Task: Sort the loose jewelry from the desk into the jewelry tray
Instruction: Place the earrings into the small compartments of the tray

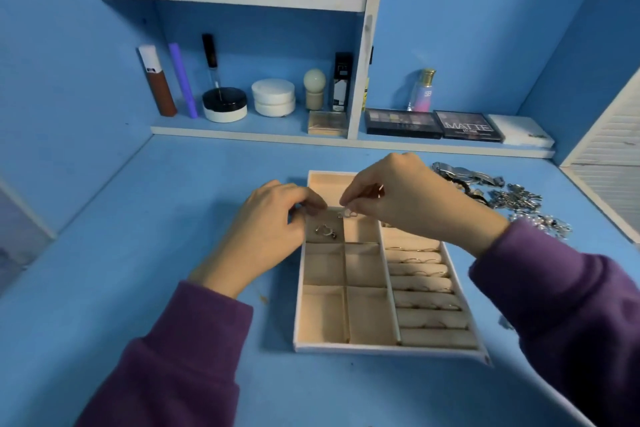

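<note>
tray (381, 349): nearest us, long axis pointing away.
left hand (273, 229): fingers curled over the tray's left rim.
right hand (408, 204): pinches a small silver piece (347, 214) just above a far compartment; we judge the drop straight down.
loose jewelry (502, 198): on the desk (173, 201), right of the tray, nearer the right hand.
palette (467, 126): reads "matte".
</note>
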